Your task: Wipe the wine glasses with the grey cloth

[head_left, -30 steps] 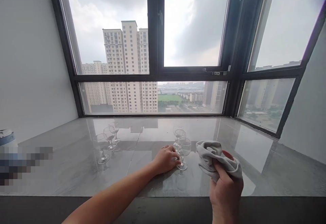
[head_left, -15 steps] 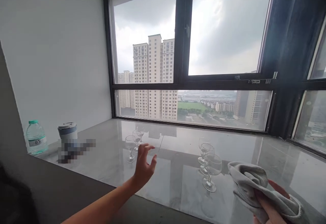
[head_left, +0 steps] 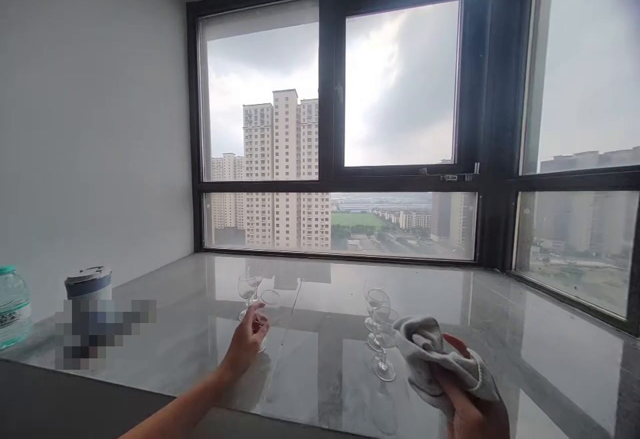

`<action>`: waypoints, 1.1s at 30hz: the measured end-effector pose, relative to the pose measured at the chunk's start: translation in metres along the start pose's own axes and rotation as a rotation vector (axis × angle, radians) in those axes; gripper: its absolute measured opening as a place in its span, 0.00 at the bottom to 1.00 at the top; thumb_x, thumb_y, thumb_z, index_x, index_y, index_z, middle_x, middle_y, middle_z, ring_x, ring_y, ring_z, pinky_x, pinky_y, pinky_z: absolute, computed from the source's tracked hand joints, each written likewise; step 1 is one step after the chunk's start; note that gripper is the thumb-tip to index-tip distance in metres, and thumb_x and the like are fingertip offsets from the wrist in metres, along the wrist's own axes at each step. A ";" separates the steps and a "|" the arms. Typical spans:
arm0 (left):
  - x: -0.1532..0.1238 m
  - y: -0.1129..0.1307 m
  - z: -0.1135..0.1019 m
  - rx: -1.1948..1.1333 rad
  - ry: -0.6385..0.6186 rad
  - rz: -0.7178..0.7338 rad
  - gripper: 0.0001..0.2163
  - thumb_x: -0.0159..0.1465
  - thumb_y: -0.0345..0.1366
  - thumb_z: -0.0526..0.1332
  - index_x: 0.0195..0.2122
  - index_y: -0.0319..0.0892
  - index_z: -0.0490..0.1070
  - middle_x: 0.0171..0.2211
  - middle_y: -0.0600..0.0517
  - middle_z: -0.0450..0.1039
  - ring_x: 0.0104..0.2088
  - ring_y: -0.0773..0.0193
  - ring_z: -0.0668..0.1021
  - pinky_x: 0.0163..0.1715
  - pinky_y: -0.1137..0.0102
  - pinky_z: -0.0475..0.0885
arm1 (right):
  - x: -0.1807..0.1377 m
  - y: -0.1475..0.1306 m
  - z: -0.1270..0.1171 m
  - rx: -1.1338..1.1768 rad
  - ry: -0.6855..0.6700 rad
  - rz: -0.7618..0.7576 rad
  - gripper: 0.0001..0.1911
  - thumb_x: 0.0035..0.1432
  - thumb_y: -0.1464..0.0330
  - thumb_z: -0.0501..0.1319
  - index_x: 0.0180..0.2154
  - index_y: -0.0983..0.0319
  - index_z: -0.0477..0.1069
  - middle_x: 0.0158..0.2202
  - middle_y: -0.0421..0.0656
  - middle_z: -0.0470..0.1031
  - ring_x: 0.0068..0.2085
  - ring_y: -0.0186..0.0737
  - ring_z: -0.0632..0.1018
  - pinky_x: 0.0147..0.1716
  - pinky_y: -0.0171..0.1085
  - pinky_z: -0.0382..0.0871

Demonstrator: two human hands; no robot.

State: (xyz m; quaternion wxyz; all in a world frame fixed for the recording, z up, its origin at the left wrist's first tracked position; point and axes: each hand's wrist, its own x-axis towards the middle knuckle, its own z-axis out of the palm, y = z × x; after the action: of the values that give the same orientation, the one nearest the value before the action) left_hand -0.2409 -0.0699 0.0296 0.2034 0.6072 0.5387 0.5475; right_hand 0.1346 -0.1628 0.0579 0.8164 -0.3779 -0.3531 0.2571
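My left hand (head_left: 245, 340) has its fingers curled at the stem of a small clear stemmed glass (head_left: 271, 299); the fingers partly hide it, and its foot shows low by the counter. Just behind that hand stand more stemmed glasses (head_left: 247, 288), upright and close together. My right hand (head_left: 465, 392) grips a bunched grey cloth (head_left: 423, 339), held above the counter at the right. Beside the cloth, a row of three upright stemmed glasses (head_left: 384, 367) runs back toward the window; the cloth slightly overlaps the nearest one in view.
The glossy grey stone counter (head_left: 320, 366) reflects the window (head_left: 333, 187) behind it. At the left are a white cup with a blue band (head_left: 90, 284), a clear plastic bottle with a green cap (head_left: 13, 309) and a blurred-out patch. A wall bounds the left side.
My left hand has closed at a stemmed glass, which now stands apart from the other left ones. The cloth in my right hand has come nearer the right row. The view has turned right.
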 end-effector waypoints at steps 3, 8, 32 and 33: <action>-0.010 0.020 0.045 0.132 -0.211 0.259 0.19 0.63 0.39 0.58 0.56 0.47 0.67 0.36 0.52 0.76 0.36 0.60 0.78 0.44 0.62 0.74 | 0.000 0.000 0.000 0.007 -0.042 0.131 0.38 0.39 0.56 0.76 0.50 0.64 0.71 0.37 0.48 0.79 0.37 0.49 0.80 0.31 0.38 0.75; -0.012 0.048 0.114 0.234 -0.331 0.592 0.22 0.65 0.31 0.54 0.61 0.50 0.64 0.39 0.51 0.78 0.39 0.59 0.78 0.45 0.63 0.73 | -0.007 -0.011 0.010 -0.085 -0.043 0.063 0.35 0.42 0.55 0.74 0.50 0.63 0.70 0.34 0.43 0.77 0.34 0.42 0.77 0.31 0.34 0.72; -0.021 0.048 0.131 0.363 -0.253 0.747 0.20 0.57 0.22 0.53 0.49 0.44 0.67 0.37 0.50 0.75 0.36 0.59 0.76 0.38 0.67 0.69 | -0.047 0.018 0.071 -0.534 -0.536 -0.110 0.27 0.62 0.58 0.56 0.59 0.61 0.61 0.36 0.43 0.78 0.34 0.43 0.79 0.32 0.35 0.68; -0.020 0.049 0.130 0.355 -0.240 0.745 0.20 0.56 0.22 0.53 0.49 0.44 0.67 0.37 0.49 0.75 0.36 0.59 0.76 0.38 0.67 0.69 | -0.049 0.017 0.074 -0.532 -0.511 -0.097 0.28 0.62 0.55 0.55 0.60 0.60 0.61 0.40 0.45 0.78 0.39 0.45 0.79 0.35 0.36 0.69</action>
State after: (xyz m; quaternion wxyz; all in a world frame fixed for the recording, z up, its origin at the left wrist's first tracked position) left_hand -0.1014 -0.0597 0.0202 -0.0546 0.8452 0.3411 0.4078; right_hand 0.0446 -0.1542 0.0596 0.5863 -0.4832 -0.6177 0.2033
